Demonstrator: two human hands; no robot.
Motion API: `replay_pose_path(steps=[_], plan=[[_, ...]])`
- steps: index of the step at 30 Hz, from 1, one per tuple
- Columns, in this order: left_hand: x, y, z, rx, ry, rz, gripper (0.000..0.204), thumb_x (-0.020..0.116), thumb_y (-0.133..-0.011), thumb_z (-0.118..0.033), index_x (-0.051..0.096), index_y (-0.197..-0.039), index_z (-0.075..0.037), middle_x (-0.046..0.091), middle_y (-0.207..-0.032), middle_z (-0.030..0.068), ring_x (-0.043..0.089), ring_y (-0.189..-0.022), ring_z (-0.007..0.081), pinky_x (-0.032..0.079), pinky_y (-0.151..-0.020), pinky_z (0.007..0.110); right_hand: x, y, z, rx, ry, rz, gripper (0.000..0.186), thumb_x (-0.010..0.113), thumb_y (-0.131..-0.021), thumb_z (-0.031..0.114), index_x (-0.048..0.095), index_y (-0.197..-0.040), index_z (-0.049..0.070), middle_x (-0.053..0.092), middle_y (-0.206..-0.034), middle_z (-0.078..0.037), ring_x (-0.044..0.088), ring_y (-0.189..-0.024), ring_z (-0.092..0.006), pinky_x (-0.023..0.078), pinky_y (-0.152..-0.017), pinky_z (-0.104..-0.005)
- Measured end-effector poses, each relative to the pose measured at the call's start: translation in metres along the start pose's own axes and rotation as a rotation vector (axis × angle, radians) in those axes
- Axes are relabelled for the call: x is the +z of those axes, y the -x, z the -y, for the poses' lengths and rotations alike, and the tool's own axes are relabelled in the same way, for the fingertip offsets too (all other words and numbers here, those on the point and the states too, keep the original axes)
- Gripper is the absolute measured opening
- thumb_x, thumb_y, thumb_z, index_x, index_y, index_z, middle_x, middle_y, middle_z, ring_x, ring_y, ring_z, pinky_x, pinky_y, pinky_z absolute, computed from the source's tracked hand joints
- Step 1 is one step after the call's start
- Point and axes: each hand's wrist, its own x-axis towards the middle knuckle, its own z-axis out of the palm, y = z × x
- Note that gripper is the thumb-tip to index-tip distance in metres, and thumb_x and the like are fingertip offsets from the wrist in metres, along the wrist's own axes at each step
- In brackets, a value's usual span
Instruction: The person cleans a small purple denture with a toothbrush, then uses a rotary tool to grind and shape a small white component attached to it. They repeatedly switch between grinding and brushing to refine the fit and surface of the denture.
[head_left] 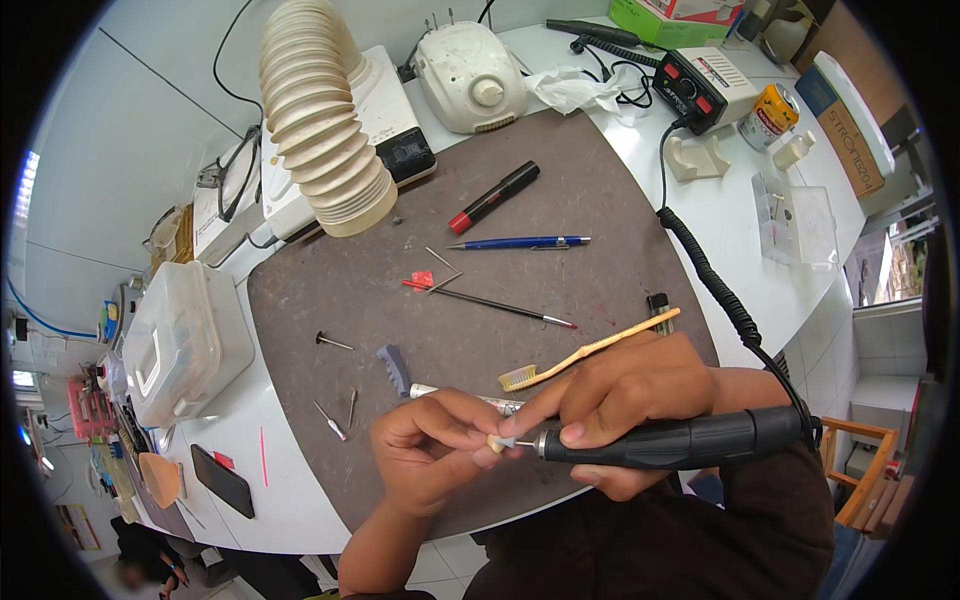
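My left hand (422,440) pinches a small tooth-coloured dental crown (494,447) between thumb and fingertips. My right hand (640,395) is wrapped round a black rotary handpiece (690,442), held level and pointing left. Its small greyish tip (510,442) meets the crown or sits right against it; my fingers partly cover the spot. Just beyond my hands lie a yellow toothbrush (585,352) and a white printed tube (425,391), partly hidden by my fingers. Left of that is a grey-blue ridged piece (393,370).
On the brown mat (330,280) lie a thin brush (490,303), a blue pencil (520,242), a marker (495,198) and several burs. A ribbed suction hose (325,130) hangs over the far left. The handpiece's coiled cord (705,265) runs to a control box (700,88).
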Motion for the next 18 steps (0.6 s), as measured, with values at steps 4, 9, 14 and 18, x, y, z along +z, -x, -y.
replay_pose_path(steps=[4,9,14,18], plan=[[-0.0059,0.0016,0.0022,0.026,-0.077,0.03,0.018,0.074,-0.08,0.011,0.062,-0.086,-0.001,0.07,-0.097,0.0223,0.072,-0.085,0.0254,0.061,-0.076,0.038,0.0025,0.0023,-0.0046,-0.028,-0.029,-0.025,0.035,0.076,-0.076,-0.004,0.057,-0.104,0.002,0.07,-0.085,-0.018,0.073,-0.098,-0.0395,0.063,-0.078,-0.0421],[-0.0044,0.0006,0.0012,0.026,-0.089,0.037,0.019,0.074,-0.08,0.011,0.062,-0.087,-0.002,0.07,-0.097,0.0217,0.071,-0.086,0.0241,0.06,-0.078,0.038,0.0016,0.0009,-0.0041,-0.032,-0.028,-0.025,0.034,0.077,-0.075,-0.003,0.057,-0.103,0.001,0.069,-0.085,-0.018,0.073,-0.098,-0.0402,0.063,-0.078,-0.0425],[-0.0006,0.001,-0.0008,0.038,-0.104,0.008,0.019,0.078,-0.076,0.01,0.064,-0.081,-0.002,0.071,-0.093,0.0203,0.072,-0.083,0.0231,0.059,-0.076,0.036,0.0004,0.0011,-0.0005,-0.01,-0.055,0.015,0.031,0.075,-0.075,-0.003,0.056,-0.099,0.0,0.069,-0.085,-0.02,0.072,-0.099,-0.0435,0.063,-0.08,-0.0453],[0.001,-0.0012,-0.0063,0.138,-0.224,0.064,0.019,0.081,-0.073,0.009,0.067,-0.078,-0.002,0.072,-0.09,0.019,0.072,-0.082,0.0238,0.058,-0.074,0.034,-0.0011,0.0017,-0.0014,-0.027,-0.165,-0.004,0.026,0.072,-0.076,-0.004,0.056,-0.096,-0.003,0.068,-0.085,-0.023,0.071,-0.098,-0.0472,0.063,-0.081,-0.048]])
